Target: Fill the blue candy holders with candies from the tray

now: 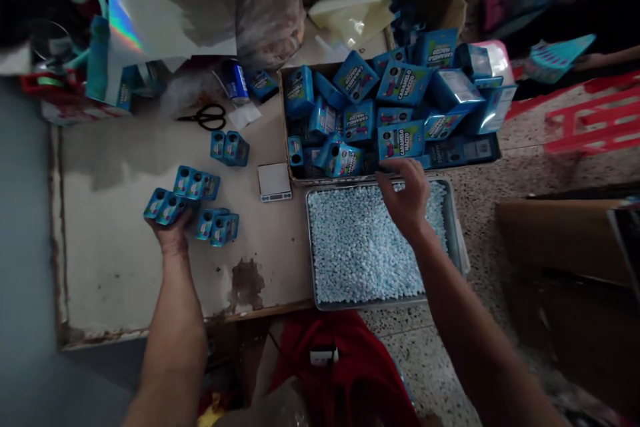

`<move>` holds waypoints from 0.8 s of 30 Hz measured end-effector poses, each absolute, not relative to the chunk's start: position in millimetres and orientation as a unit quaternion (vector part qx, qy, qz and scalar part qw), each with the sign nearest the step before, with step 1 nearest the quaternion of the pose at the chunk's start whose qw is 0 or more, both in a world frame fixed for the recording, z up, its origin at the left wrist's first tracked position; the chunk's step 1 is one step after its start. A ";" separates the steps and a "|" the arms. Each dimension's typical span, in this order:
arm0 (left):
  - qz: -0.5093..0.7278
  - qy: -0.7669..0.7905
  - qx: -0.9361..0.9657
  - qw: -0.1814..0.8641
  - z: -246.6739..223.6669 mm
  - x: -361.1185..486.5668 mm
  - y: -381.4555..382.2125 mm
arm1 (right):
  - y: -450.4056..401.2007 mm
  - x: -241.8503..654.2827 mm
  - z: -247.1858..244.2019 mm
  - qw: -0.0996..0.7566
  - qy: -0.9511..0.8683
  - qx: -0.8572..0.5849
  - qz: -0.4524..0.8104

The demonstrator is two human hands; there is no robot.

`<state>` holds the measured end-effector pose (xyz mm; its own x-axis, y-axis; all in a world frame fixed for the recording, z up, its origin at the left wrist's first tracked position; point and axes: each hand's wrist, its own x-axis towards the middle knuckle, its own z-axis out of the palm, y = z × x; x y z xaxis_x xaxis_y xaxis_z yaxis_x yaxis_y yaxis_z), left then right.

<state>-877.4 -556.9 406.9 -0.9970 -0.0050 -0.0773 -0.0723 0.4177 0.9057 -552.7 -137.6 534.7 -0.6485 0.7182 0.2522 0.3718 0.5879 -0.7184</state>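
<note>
My left hand (170, 235) is closed around a pair of small blue candy boxes (164, 207) at the left of the table. Close by stand more pairs of these blue boxes, one just behind (196, 182) and another to the right (217, 225). A further pair (230, 148) stands farther back. My right hand (407, 195) hovers over a metal tray (311, 253) heaped with pale blue and white pellets (363, 247). Its fingers are loosely curled, thumb and forefinger slightly apart, at the front edge of a carton (330, 180) full of blue candy boxes (357, 121).
A small digital scale (274, 181) lies left of the tray. Black scissors (207, 117), a blue can (234, 80) and a plastic bag (270, 20) are at the back. Cardboard boxes (565, 233) stand at right, near a red plastic rack (590, 113). Another person's arm (610, 57) shows at the far right.
</note>
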 end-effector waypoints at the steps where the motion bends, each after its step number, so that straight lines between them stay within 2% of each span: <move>1: 0.553 0.830 -0.060 0.046 405.3 -872.2 -558.8 | -128.9 -566.6 539.1 0.231 -0.873 -0.292 0.315; 3: 0.584 0.795 -0.156 0.055 411.2 -859.2 -568.7 | -113.1 -589.9 539.9 0.145 -0.911 -0.228 0.312; 6: 0.506 0.838 -0.201 0.034 438.6 -834.7 -581.2 | -95.8 -612.4 523.8 0.053 -0.924 -0.166 0.340; 9: 0.426 0.889 -0.128 -0.105 473.7 -810.7 -548.2 | -86.2 -626.0 502.3 0.033 -0.922 -0.171 0.344; 11: 0.473 0.871 -0.021 -0.133 492.6 -799.9 -488.8 | -82.9 -633.9 495.9 0.023 -0.935 -0.183 0.303; 13: 0.518 0.847 0.119 -0.013 504.2 -794.2 -408.6 | -82.7 -639.6 501.1 0.012 -0.947 -0.177 0.266; 15: 0.509 0.827 0.214 0.106 507.8 -791.8 -325.7 | -86.9 -638.0 517.6 0.024 -0.955 -0.157 0.251; 19: 0.383 0.831 0.292 0.278 501.5 -791.7 -221.3 | -109.7 -593.5 562.2 0.100 -0.935 -0.196 0.279; 21: 0.341 0.841 0.291 0.304 500.6 -792.2 -214.2 | -126.2 -553.1 574.9 0.148 -0.882 -0.258 0.366; 24: 0.401 0.827 0.299 0.257 509.7 -785.4 -242.0 | -153.4 -494.0 573.5 0.191 -0.724 -0.339 0.570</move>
<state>-785.4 -242.0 509.7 -0.6887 0.7011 -0.1849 0.2895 0.4996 0.8165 -494.0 -153.4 573.5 -0.6971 0.7084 -0.1103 0.2734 0.1204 -0.9543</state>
